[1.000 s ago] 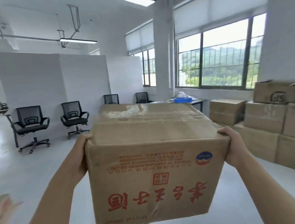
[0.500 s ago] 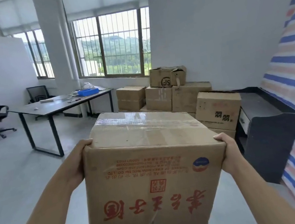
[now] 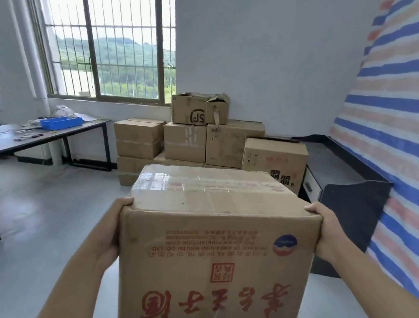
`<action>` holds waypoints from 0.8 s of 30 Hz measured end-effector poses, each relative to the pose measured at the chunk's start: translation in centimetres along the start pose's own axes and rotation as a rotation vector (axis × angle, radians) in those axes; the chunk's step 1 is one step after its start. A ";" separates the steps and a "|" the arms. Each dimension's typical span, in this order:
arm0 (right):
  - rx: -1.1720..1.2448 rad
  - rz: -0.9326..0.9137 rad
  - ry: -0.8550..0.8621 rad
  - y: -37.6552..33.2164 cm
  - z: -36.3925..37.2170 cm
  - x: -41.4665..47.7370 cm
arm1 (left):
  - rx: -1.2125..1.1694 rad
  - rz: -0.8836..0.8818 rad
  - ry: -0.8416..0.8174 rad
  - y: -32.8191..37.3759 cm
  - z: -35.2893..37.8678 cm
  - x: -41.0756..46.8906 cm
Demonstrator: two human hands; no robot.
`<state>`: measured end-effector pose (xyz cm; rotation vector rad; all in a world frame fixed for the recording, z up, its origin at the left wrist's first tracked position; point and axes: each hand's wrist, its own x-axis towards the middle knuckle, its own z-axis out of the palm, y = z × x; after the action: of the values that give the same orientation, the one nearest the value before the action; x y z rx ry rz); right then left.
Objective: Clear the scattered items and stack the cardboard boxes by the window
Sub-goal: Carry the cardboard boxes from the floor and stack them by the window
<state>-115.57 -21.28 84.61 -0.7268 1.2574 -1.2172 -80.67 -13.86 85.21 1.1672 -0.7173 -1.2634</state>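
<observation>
I hold a large taped cardboard box (image 3: 216, 255) in front of me, its red lettering upside down. My left hand (image 3: 111, 234) presses against its left side and my right hand (image 3: 325, 226) grips its upper right corner. Ahead, under the barred window (image 3: 109, 46), stands a stack of cardboard boxes (image 3: 187, 140) against the white wall. One box with dark print (image 3: 276, 160) sits nearest on the right, and an opened SF box (image 3: 196, 109) tops the stack.
A grey table (image 3: 25, 141) with a blue tray (image 3: 61, 123) and small items stands at the left. A striped blue, orange and white tarp (image 3: 401, 132) fills the right side. A black panel (image 3: 355, 208) leans beside it. Bare grey floor (image 3: 37, 223) lies between me and the stack.
My view has swung right, from the office chairs to the window corner, and the stack of boxes is now closer. Both hands keep the same hold on the box.
</observation>
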 end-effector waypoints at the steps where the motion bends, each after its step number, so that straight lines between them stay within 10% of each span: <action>1: 0.015 -0.016 0.016 -0.9 -0.2 1.6 | -0.009 -0.002 -0.021 0.2 1.2 2.2; 10: 0.099 -0.008 0.272 -5.6 -7.5 14.1 | 0.008 -0.078 -0.119 -0.6 16.5 17.0; 24: 0.165 -0.083 0.120 -14.6 -14.0 37.4 | 0.049 -0.063 -0.023 -2.2 33.4 36.0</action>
<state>-137.54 -57.69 83.60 -0.5976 1.2173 -1.4323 -104.24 -57.01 86.84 1.2251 -0.7370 -1.3196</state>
